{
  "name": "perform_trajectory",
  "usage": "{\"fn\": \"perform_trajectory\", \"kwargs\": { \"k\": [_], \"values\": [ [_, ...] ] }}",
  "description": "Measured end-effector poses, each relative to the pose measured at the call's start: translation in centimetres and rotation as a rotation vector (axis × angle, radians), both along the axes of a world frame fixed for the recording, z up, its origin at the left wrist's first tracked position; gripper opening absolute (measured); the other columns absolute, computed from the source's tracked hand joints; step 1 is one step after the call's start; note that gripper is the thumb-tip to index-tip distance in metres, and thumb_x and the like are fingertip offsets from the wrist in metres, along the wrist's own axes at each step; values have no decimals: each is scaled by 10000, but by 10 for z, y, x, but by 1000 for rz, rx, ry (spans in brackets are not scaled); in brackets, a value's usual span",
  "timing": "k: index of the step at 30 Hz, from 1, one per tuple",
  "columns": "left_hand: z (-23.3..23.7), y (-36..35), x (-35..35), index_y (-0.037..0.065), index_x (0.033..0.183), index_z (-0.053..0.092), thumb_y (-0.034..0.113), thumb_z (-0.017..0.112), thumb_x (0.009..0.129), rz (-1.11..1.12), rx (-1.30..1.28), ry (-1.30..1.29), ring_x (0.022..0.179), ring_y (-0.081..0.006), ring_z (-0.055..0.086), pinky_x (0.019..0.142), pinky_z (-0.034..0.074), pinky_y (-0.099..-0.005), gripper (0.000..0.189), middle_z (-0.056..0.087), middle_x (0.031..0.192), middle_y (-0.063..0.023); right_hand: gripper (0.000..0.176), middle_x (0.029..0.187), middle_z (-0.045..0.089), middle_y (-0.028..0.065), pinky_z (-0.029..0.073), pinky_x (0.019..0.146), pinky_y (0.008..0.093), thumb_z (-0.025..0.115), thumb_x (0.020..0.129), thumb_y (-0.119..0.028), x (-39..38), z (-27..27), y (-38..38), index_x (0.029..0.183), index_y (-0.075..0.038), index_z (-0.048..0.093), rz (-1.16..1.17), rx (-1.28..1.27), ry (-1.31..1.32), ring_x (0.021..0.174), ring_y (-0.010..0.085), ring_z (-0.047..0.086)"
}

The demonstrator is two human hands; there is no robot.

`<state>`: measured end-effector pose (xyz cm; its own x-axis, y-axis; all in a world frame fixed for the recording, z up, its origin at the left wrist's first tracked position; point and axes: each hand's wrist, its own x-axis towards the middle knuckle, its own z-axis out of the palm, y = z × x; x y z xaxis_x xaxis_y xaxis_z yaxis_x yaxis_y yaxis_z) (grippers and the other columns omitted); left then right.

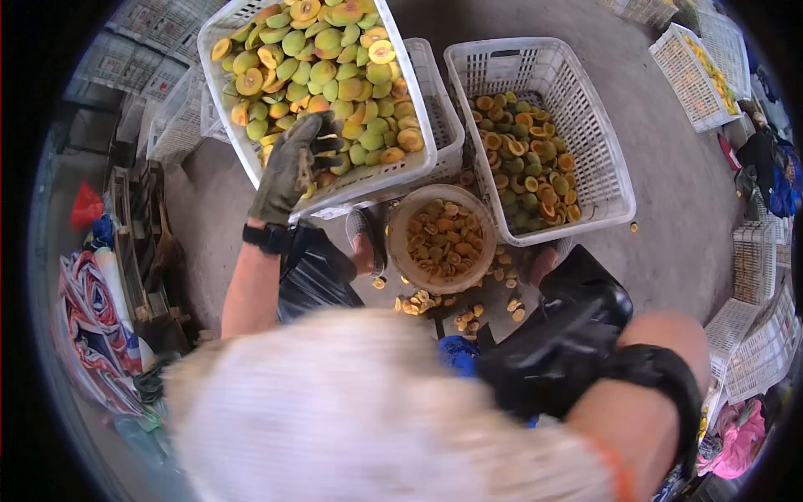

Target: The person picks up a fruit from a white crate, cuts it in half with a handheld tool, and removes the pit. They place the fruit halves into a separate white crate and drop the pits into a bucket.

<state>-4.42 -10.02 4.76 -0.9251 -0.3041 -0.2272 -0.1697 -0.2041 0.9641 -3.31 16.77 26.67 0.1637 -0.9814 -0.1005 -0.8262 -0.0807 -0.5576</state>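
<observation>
My left hand [288,167], in a dark grey glove, rests over the near side of a tilted white crate [401,38] heaped with halved green and yellow fruit [322,71], which look like apricots or peaches. Its fingers are spread among the fruit. My right hand [335,410], in a white knitted glove with an orange cuff, is raised very close to the camera. Blur hides its fingers and anything in them. A round tub [396,243] of small cut pieces stands between my feet. To its right, another white crate [606,159] contains darker fruit halves [531,159].
Loose fruit pieces [418,303] lie on the floor around the tub. Another white crate [447,125] supports the heaped one. Wooden pallets [146,243] and striped cloth [92,318] are at left. More crates [757,259] line the right side. Black plastic [560,335] covers my legs.
</observation>
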Motion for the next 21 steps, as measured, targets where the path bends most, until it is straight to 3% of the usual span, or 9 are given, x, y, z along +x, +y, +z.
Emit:
{"fn": "perform_trajectory", "kwargs": {
  "k": [3,5,6,7,9,11,17,19,21],
  "values": [
    [1,-3,-27,53,1125,570,342,526,922,46,-275,-60,838,-164,592,722,483,-287,356,622,1000,-60,214,730,587,99,473,428,341,568,753,-199,-9,1,-14,891,-36,575,5,-4,7,556,242,611],
    [-23,-35,-57,46,1115,570,346,549,908,-27,-655,-113,858,-172,598,753,476,-274,364,621,1028,-84,207,718,587,100,474,414,343,566,750,-195,-19,-17,-12,880,-33,578,-45,-3,-27,542,244,612],
    [-5,-30,-63,53,1127,562,326,568,888,-49,-965,-31,944,-232,599,823,473,-321,364,607,1088,-125,194,725,592,98,475,426,341,568,751,-185,-21,-49,-7,876,-38,581,-96,-185,-50,546,237,612],
    [0,-33,-75,53,1127,562,326,568,888,-29,-975,-20,944,-232,599,823,473,-321,364,607,1088,-125,180,732,597,96,476,439,338,570,752,-176,-27,-88,3,872,-42,584,-145,-366,-79,550,230,612],
    [11,-49,-110,86,1175,544,276,581,873,156,-1636,254,1122,-278,518,908,439,-359,358,551,1208,-131,122,678,590,114,500,493,387,513,802,-112,-49,-102,13,831,1,547,-213,-332,-34,609,291,640],
    [29,-62,-151,100,1174,548,272,564,871,196,-1613,285,1177,-325,474,960,402,-401,349,524,1243,-156,195,737,581,88,466,455,372,575,750,-166,-57,-128,19,904,-49,544,-395,19,-9,578,263,607],
    [43,-97,-258,122,1145,578,356,480,890,305,-1923,354,1143,-302,499,960,374,-458,360,558,1201,-125,209,749,605,101,481,476,381,586,763,-178,-68,-194,36,906,-37,530,-478,-30,63,605,279,623],
    [35,-87,-263,155,1126,604,400,463,875,182,-1863,-112,1114,-290,513,920,388,-467,378,595,1140,-91,199,727,603,105,488,488,381,584,776,-183,-70,-202,35,918,-51,545,-500,1,69,609,293,619],
    [25,-84,-256,172,1090,623,439,470,857,249,-1926,-41,1080,-283,532,884,402,-463,386,617,1094,-65,199,701,602,108,491,502,383,596,785,-188,-74,-200,31,933,-60,556,-633,170,-25,613,309,613]
  ]
}}
